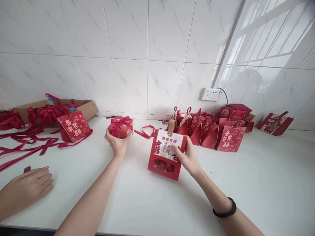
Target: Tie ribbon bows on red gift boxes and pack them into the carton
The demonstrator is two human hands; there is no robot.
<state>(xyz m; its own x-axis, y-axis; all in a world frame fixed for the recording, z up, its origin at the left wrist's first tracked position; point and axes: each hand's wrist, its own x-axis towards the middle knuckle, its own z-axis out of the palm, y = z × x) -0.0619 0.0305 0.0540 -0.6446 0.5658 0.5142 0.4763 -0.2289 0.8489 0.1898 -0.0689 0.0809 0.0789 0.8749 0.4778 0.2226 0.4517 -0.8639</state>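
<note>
My left hand [116, 142] is wrapped round a small red gift box [121, 128] tied with a dark red ribbon bow, close to the wall side of the table. In front of me, my right hand [188, 155] grips the right edge of a red gift bag [161, 160], thumb across its front. This bag has a white printed panel with a drawn couple, an oval window low down and a gold ribbon handle on top. It tilts slightly, and something red shows through the window. A loose red ribbon [145, 131] lies between the two.
Several red gift bags [208, 132] stand in a row at right, with another bag [275, 124] farther right. At left are a cardboard box [90, 109] of ribbons, a red bag [75, 127] and another person's hand [31, 185]. A white power strip [211, 94] is on the tiled wall.
</note>
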